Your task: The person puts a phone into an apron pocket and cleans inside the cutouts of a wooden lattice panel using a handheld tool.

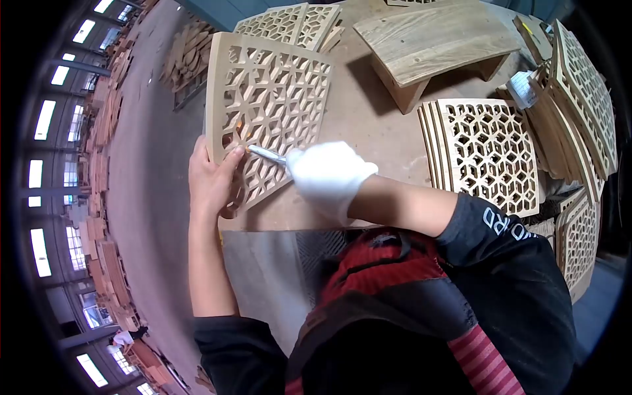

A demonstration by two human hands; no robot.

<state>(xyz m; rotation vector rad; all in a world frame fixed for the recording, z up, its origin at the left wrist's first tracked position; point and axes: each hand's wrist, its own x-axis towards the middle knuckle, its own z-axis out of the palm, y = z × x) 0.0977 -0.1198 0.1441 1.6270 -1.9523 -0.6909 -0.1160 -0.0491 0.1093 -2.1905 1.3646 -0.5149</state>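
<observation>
A pale wooden lattice panel [276, 99] with star-shaped cut-outs stands tilted at the table's left edge. Its thick border is gripped low on the left by my bare left hand [214, 172], thumb in front and the other fingers behind it. My right hand [332, 172], in a white glove, is closed around a slim silvery metal tool [266, 155]. The tool's tip touches or nearly touches the lattice close to my left thumb. The glove hides the tool's handle, so its exact kind cannot be made out.
Stacked lattice panels [490, 155] lie to the right on the table [388, 155]. Behind them is a low wooden stand [438, 43]. More panels [582, 99] lean at the far right, and others [283, 23] lie at the back. Wood pieces [191, 56] are piled beyond the left edge.
</observation>
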